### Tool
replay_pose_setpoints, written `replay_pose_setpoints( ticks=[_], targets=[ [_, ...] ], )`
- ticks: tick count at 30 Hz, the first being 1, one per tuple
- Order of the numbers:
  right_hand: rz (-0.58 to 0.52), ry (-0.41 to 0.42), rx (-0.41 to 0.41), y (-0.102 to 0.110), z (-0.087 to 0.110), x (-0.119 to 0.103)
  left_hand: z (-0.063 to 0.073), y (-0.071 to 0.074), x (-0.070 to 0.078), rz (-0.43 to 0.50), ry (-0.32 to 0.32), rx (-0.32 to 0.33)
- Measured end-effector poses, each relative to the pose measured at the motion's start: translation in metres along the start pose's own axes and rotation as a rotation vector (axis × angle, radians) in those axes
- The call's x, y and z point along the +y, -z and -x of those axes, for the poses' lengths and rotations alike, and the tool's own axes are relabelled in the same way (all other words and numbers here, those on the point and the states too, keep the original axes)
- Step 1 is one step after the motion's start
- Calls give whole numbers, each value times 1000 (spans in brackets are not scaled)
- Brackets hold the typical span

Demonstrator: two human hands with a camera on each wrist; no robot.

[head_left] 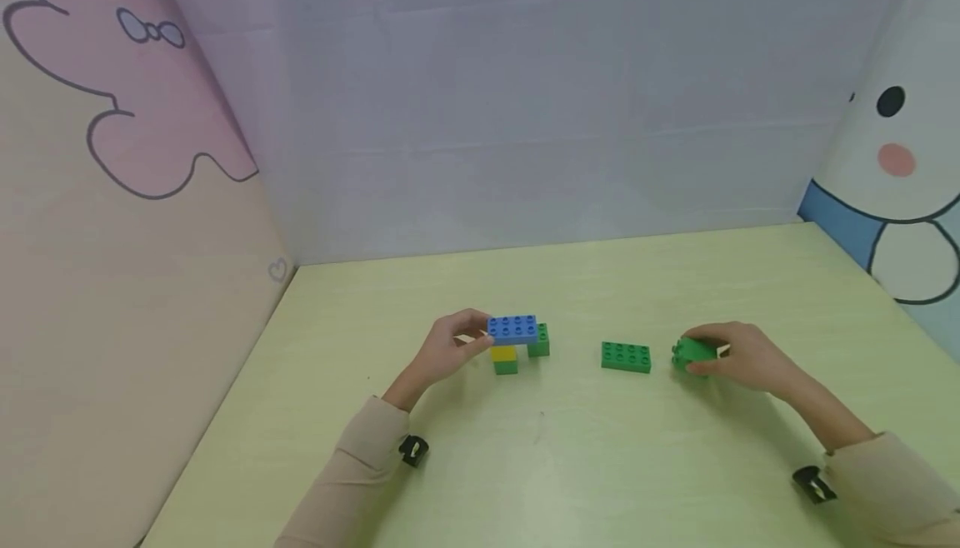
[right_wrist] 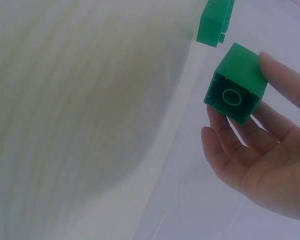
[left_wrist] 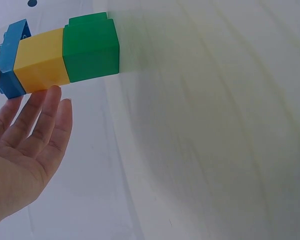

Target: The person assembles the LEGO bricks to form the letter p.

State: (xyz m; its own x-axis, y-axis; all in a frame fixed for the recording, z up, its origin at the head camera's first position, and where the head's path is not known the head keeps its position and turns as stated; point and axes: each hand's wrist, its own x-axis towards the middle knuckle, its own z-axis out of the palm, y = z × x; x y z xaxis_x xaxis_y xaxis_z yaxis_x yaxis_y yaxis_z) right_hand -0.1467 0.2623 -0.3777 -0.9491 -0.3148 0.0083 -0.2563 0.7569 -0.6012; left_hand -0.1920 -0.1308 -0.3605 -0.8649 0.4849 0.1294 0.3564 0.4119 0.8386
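The left hand (head_left: 442, 352) pinches the left end of the blue brick (head_left: 512, 330), with the thumb at the front corner and a finger at the back. Its other fingers are close to the yellow brick (left_wrist: 41, 57), but I cannot tell if they touch it. The blue brick is on top of the yellow brick, and under that is the base brick (head_left: 506, 367), which is green. The small brick (head_left: 542, 344), also green, stands on the right, and the blue brick hides part of it.

The right hand (head_left: 750, 356) holds the green block (right_wrist: 242, 65) between thumb and fingers. The block is tipped over, so its bumps point left and its hollow bottom shows a round ring inside. The long brick (head_left: 626, 357), green too, lies flat between the two hands, just left of the block.

All this is well in from the left edge of the tabletop (head_left: 547, 481), with the far edge behind.

The bricks look like smooth, hard plastic with straight sides. The blue brick and the long brick each have eight round bumps in two rows. The tabletop is pale yellow-green with faint streaks.
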Motion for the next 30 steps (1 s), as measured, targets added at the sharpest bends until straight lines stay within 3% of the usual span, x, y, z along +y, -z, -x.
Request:
replay_pose_setpoints(
  ticks=[4, 12, 30],
  targets=[
    [-17, 7, 10, 1, -1, -2, 0, -1, -1, -2, -3, 3],
    [-35, 11, 33, -1, -3, -8, -9, -6, -36, 3, 1, 15],
    [-73, -4, 94, 1, -11, -23, -10, -4, -35, -3, -10, 7]
  ],
)
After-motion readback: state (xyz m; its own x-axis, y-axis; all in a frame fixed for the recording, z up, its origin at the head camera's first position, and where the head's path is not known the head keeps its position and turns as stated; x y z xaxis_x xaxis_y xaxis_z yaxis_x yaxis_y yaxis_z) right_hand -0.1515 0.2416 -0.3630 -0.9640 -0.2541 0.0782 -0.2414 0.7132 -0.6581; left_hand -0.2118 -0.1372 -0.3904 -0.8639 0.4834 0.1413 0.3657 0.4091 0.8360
